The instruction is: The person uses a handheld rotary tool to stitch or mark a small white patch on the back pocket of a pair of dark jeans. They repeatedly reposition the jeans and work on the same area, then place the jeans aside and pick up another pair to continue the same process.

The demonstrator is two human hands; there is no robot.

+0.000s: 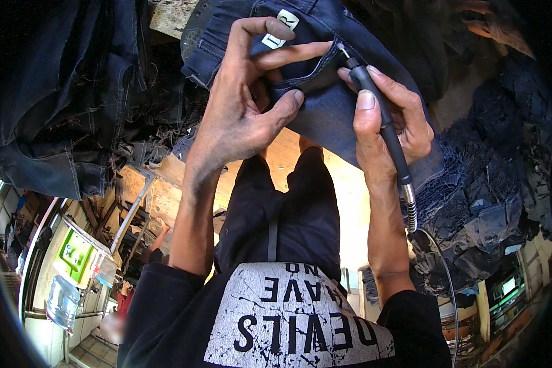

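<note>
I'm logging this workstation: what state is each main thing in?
Dark blue denim garment, spread out.
Black pen-shaped tool, gripped; tip at the garment; spinning or not, cannot tell.
Bare right hand, closed around the tool.
Bare left hand, open, one finger extended toward the tool's tip.
Thin grey cable, curved.
Dark denim pile at right, crumpled.
Dark denim at left, draped in folds.

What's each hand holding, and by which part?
Right hand: black pen-shaped tool, around its barrel. Left hand: at the pocket edge of the blue denim garment; whether it grips the cloth cannot be told.
</note>
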